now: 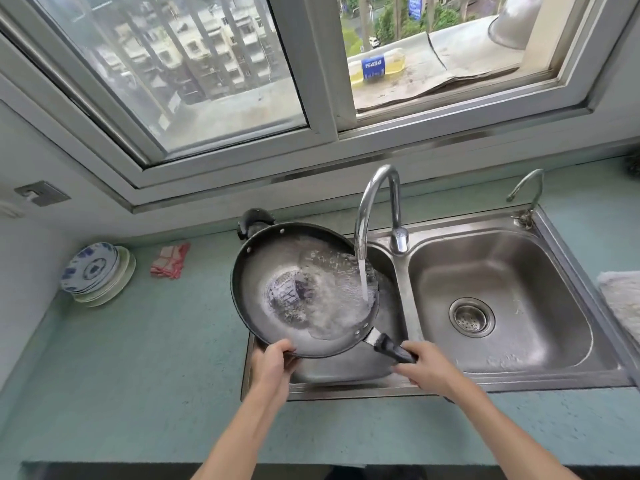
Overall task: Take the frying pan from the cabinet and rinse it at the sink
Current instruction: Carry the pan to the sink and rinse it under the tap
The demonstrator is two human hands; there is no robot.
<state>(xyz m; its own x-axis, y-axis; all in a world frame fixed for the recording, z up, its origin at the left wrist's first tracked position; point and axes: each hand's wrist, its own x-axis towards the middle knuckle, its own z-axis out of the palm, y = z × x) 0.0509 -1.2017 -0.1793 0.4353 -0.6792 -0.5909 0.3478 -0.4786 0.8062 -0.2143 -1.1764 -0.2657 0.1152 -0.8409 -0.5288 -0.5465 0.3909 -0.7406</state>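
The round dark metal frying pan [304,289] is held tilted over the left basin of the stainless steel double sink [519,372], under the running chrome faucet [377,202]. The left hand [273,362] clasps its near rim; the right hand [424,368] is closed around the black handle (mostly hidden). A bottle [377,67] on the sill reads "PEPSI", mirrored.

A pale green countertop [138,341] runs under a wide sliding window [221,98] with a grey metal frame; daylight comes through it. Outside stand apartment blocks and trees, and a plastic bottle [377,67] lies on the outer ledge. Far left, stacked plates [97,271] sit beside a red checked cloth [170,260]. A wall switch [41,193] is mounted above.
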